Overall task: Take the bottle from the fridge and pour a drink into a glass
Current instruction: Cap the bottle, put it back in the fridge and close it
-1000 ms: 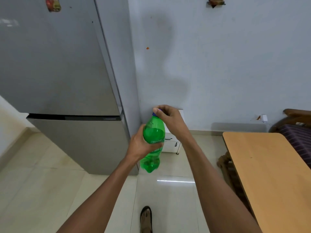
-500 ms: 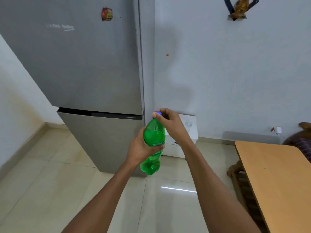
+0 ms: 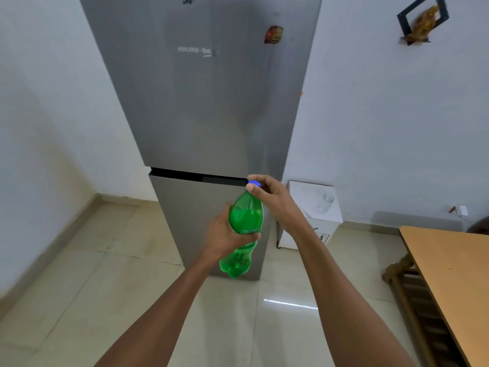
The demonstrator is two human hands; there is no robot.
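A green plastic bottle [image 3: 244,218] with a blue cap [image 3: 253,184] is held upright in front of me. My left hand [image 3: 223,233] grips the bottle around its middle. My right hand [image 3: 268,193] pinches the blue cap with thumb and fingers. The grey fridge [image 3: 201,107] stands straight ahead with both doors closed. A clear empty glass [image 3: 326,203] stands on a small white cabinet [image 3: 304,190] to the right of the fridge.
A wooden table [image 3: 455,271] fills the right edge, with a wooden chair [image 3: 404,276] tucked beside it. White walls run on the left and right. A small wall shelf with an ornament [image 3: 423,19] hangs at the upper right. The floor is glossy tile.
The view has swung left and up, so the fridge is now centred and the glass has come into sight. Both hands keep the same hold on the bottle and cap.
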